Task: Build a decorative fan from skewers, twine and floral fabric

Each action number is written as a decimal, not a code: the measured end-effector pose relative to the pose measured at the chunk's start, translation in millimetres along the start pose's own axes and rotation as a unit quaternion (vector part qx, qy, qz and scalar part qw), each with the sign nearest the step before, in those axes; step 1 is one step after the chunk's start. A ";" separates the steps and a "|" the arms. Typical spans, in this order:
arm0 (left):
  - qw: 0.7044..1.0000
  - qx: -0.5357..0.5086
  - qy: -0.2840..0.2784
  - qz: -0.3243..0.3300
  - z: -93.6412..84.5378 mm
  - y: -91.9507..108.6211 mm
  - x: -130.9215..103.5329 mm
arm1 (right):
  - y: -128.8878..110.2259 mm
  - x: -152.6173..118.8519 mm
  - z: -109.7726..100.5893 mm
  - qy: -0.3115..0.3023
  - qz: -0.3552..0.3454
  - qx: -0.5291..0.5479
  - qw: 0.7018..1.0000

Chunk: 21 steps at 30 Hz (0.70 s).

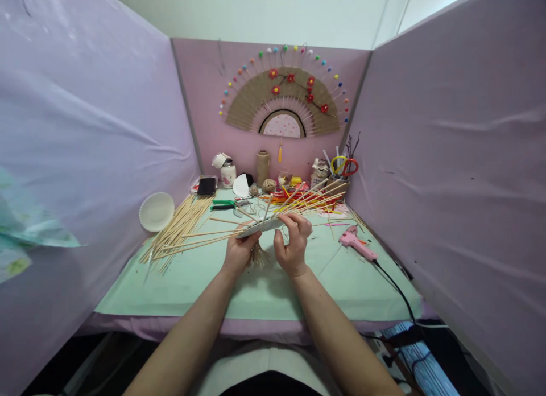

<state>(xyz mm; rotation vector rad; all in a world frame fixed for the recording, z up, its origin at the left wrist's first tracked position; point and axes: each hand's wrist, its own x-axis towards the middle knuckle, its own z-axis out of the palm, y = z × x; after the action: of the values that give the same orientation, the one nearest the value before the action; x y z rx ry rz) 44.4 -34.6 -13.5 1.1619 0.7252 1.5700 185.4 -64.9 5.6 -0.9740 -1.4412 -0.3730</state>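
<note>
A white half-round card with thin wooden sticks fanning out from it, a stick fan frame (261, 227), is held tilted above the table. My left hand (239, 251) grips its left side, thumb on the near face and the other fingers hidden behind. At the card's right end, the index finger of my right hand (294, 242) touches the edge; its thumb stays apart below and the remaining fingers are curled. Below the card, a bundle of frayed brown twine ends (257, 255) hangs beside my left hand.
Loose wooden sticks (181, 225) lie at left beside a white paper plate (157, 211). Green-handled pliers (223, 205), a twine spool (263, 167) and scissors (344, 166) sit farther back. A corded pink glue gun (357, 243) lies right. A decorated fan (284, 97) hangs behind.
</note>
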 end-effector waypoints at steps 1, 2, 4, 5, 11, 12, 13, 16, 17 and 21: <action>1.000 -0.003 0.000 0.001 -0.1 -0.7 0.3 | 0.2 0.0 -0.3 -0.003 -0.002 -0.003 1.000; 1.000 -0.007 0.001 0.000 -0.1 -1.2 0.6 | 0.4 0.0 -0.5 -0.004 -0.002 -0.005 1.000; 1.000 -0.023 0.009 -0.008 0.8 -1.0 0.9 | 1.1 -0.2 -1.0 0.003 0.000 -0.004 1.000; 0.999 -0.032 0.015 -0.014 1.6 -0.3 0.9 | 1.6 -0.4 -1.2 0.011 0.002 -0.002 1.000; 0.993 -0.091 0.047 -0.057 9.8 11.0 -0.6 | 6.5 -2.0 -0.6 0.043 0.023 -0.008 0.999; 0.991 -0.103 0.053 -0.065 11.1 13.0 -0.9 | 7.2 -2.3 -0.2 0.039 0.030 -0.012 0.999; 0.989 -0.112 0.060 -0.070 12.3 14.8 -1.1 | 7.7 -2.5 0.2 0.033 0.036 -0.015 0.999; 0.987 -0.124 0.075 -0.076 14.4 17.9 -1.3 | 8.2 -3.1 1.6 0.013 0.044 -0.017 0.999; 0.986 -0.125 0.079 -0.076 14.7 18.2 -1.2 | 8.1 -3.2 2.0 0.009 0.044 -0.017 0.999; 0.986 -0.123 0.082 -0.083 14.8 17.5 -0.8 | 7.2 -3.3 2.9 0.001 0.043 -0.006 0.999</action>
<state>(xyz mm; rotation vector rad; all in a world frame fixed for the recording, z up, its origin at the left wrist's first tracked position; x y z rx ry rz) 51.8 -42.2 6.9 0.7790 0.6940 1.5746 188.4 -59.6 -0.3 -1.0404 -1.3914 -0.3205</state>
